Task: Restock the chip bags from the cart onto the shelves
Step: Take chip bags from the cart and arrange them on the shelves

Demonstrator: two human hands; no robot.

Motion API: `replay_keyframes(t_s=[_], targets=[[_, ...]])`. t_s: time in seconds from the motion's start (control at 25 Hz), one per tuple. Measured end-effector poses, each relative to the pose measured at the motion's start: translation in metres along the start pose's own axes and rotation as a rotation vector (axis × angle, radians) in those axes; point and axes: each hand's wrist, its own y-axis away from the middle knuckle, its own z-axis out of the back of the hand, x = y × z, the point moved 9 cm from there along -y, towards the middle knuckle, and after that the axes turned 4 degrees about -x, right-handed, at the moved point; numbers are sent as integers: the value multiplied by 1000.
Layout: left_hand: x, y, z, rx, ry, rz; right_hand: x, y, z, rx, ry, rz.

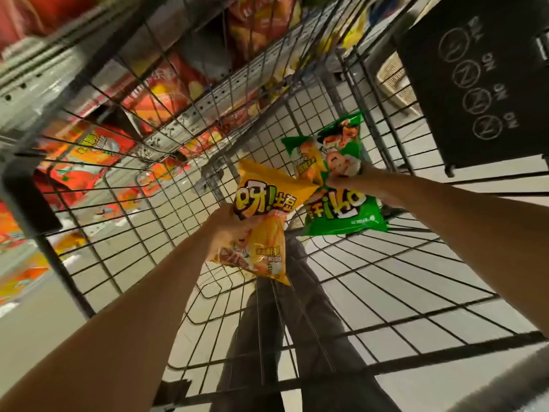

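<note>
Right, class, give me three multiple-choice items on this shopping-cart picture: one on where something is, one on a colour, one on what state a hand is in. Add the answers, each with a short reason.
1. Where are the stocked shelves relative to the wire cart?
A. Beyond its left side
B. Inside the cart
C. Beyond its right side

2. What colour is the chip bag in the left hand?
A. Green
B. Yellow
C. Blue

3. What is the right hand doing?
A. Hanging idle
B. Pushing the cart handle
C. Gripping the green chip bag

Answers:
1 A: red and orange bags on the shelves show through the cart's left mesh.
2 B: the bag the left hand grips is yellow.
3 C: its fingers are curled round the green bag, held over the cart.
</note>
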Motion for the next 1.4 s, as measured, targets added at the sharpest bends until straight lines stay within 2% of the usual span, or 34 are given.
replay_keyframes(t_s=[0.08,0.16,0.32,0.44,0.68,0.88,1.0,1.16,1.4], targets=[[2,-1,7,-14,-52,39,7,7,-8,58,8,-12],[-5,1,19,-55,-35,-2,18,17,-6,97,-67,-17],[-35,27,56,-191,95,-194,53,47,3,121,-190,60],[-52,63,87,-326,282,-258,79,87,4,86,-229,166],[-74,161,93,-319,350,-392,114,201,-2,81,-215,313],[-62,250,89,-182,485,-406,128,290,5,-52,-206,445],[-47,296,94,-182,554,-483,134,331,0,-66,-168,526],[-24,381,98,-293,624,-711,143,397,-20,26,-108,702],[23,515,100,-529,672,-937,143,514,-38,7,-47,899]])
